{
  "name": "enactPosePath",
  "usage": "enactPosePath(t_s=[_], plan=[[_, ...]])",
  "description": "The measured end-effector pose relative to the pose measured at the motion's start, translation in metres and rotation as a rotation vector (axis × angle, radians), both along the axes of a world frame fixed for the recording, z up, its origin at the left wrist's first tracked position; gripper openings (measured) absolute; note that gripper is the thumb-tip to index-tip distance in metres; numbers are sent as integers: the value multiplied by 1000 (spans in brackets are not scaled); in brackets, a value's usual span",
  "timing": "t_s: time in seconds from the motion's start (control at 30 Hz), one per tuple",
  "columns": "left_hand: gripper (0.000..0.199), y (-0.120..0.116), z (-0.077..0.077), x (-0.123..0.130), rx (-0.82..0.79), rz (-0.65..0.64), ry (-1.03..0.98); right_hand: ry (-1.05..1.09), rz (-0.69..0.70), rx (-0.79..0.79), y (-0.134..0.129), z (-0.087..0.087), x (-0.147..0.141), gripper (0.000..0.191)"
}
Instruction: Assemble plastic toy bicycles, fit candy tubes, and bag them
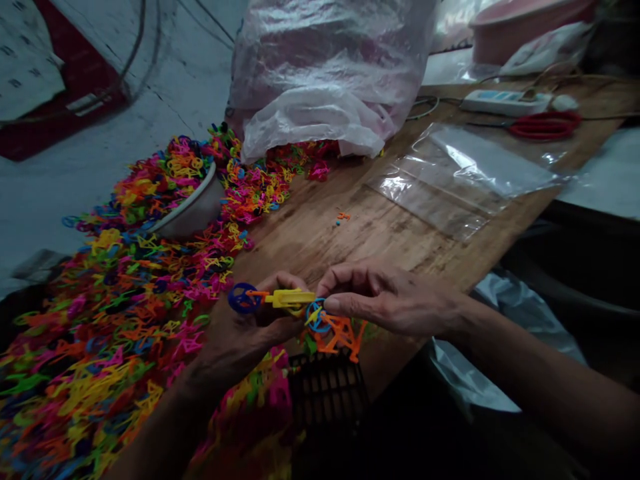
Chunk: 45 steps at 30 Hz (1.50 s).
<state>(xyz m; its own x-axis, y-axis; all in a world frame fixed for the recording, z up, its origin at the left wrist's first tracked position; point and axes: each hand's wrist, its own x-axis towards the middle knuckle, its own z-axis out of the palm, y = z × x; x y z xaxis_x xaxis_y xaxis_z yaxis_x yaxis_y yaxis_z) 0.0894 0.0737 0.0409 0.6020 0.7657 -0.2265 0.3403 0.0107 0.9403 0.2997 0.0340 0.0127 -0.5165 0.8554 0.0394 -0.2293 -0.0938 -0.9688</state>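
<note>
My left hand (255,333) grips a small plastic toy bicycle from below. The toy has a yellow body (290,299), an orange piece (259,294) and a dark blue wheel (243,298) at its left end. My right hand (380,298) pinches at the toy's right end with thumb and forefinger, beside a light blue wheel (318,316). Whether that wheel is joined to the yellow body I cannot tell. Just below the fingers are orange plastic frame parts (340,333), partly hidden, above a black slotted basket (327,390).
Loose bright plastic parts (100,333) heap across the left side, around a white bowl (193,210). A large plastic bag (330,67) stands behind. Clear plastic sleeves (450,180), red-handled scissors (545,125) and a power strip (505,101) lie on the wooden table (300,233).
</note>
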Motion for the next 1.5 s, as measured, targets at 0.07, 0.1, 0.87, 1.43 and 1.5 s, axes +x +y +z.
enactPosePath(t_s=[0.07,0.1,0.87,1.43,1.5], plan=[[17,-1,0,0,20,8,14,10,-12,-21,-2,-1,1,29],[16,-1,0,1,27,12,27,8,-24,-38,-3,-1,1,29],[10,-2,-3,37,-124,88,-136,30,-79,-137,-1,-2,21,25],[18,-9,7,65,-44,286,-219,-623,-806,639,-33,-10,-6,46],[16,-10,7,68,-9,303,-196,-646,-842,712,-32,-15,-14,42]])
